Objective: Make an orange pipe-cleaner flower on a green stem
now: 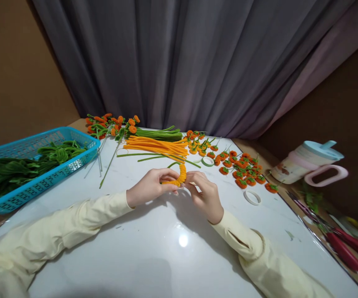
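Over the middle of the white tabletop (154, 256), a coiled yellow-orange pipe cleaner piece (182, 174) curves between my two hands. My left hand (154, 184) has its thumb and fingers closed on the left end of the coil. From the right, the fingers of my right hand (205, 192) pinch at its other side; the fingertips are partly hidden. Just behind the hands lie a bundle of straight orange pipe cleaners (154, 145) and a few loose green pipe cleaners (151, 158). A thin green stem (174, 164) shows beside the coil.
A blue basket (39, 178) of green leaf pieces stands left. Orange flowers on stems (117, 124) and green pipe cleaners (162, 133) lie behind. Small orange pumpkin shapes (244, 167), tape rolls (252, 197), a lidded cup (303, 161) and red-handled pliers (344, 250) are right.
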`<state>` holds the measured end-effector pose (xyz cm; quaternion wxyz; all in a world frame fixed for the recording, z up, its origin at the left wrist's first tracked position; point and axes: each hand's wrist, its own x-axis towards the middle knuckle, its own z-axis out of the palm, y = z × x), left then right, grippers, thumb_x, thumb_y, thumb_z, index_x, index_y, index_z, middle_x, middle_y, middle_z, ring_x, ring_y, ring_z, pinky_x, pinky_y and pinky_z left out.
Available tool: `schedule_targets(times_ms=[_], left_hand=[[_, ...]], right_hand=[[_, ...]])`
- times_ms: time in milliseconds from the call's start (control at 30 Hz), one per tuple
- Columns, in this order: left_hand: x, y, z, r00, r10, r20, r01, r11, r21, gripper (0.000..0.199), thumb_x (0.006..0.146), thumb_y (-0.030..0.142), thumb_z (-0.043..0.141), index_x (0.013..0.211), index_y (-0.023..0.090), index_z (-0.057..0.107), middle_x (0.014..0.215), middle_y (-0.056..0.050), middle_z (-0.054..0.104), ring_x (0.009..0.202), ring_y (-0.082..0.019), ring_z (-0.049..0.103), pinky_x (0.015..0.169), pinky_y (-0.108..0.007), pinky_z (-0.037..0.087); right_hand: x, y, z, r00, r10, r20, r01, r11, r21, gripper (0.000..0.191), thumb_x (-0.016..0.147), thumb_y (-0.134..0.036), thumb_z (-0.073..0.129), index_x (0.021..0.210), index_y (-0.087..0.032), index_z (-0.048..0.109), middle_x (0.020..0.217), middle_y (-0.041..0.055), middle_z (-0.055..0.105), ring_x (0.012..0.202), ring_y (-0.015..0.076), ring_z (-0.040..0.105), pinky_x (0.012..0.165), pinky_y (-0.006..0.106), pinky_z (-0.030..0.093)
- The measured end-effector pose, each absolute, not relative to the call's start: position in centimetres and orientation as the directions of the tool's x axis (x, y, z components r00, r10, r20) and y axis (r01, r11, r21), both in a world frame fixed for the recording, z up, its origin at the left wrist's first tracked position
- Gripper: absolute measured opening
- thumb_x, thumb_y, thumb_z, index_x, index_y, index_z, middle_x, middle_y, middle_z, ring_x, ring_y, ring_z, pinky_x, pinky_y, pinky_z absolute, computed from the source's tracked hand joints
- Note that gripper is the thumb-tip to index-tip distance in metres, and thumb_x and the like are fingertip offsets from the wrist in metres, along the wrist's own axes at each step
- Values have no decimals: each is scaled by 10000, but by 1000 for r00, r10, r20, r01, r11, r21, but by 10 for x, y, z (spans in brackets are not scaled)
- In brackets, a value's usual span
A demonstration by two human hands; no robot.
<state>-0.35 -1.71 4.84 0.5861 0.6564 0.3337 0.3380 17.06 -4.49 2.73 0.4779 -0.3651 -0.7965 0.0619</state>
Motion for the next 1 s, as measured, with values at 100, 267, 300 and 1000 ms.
schedule_targets(times_ms=[100,267,300,1000], left_hand=[[-5,-16,49,578,815,48,56,-98,994,139,684,140,644,812,137,591,749,-21,647,699,-151,637,686,-243,464],[-8,-13,52,651,759,21,85,-100,991,175,679,174,658,825,129,573,791,-28,645,770,-161,625,732,-263,451],[-8,-13,53,671,742,14,91,-100,991,190,689,196,656,847,130,575,811,-35,650,793,-164,622,744,-268,448],[-9,-17,56,685,728,-30,170,-120,978,249,827,378,512,773,136,537,686,-23,642,556,-101,538,564,-223,418]], right_hand=[[172,-45,30,-266,693,670,500,693,-519,128,826,-110,495,727,-184,529,747,36,591,730,172,551,709,308,428],[175,-44,31,-285,744,604,464,659,-592,114,803,-118,541,709,-182,530,720,29,591,704,167,536,698,298,409],[175,-45,31,-292,747,598,463,657,-595,114,806,-119,534,712,-182,529,720,31,589,704,168,532,697,299,405],[183,-42,39,-306,814,493,333,577,-746,193,826,-294,593,683,-173,546,731,42,609,706,164,556,697,288,431]])
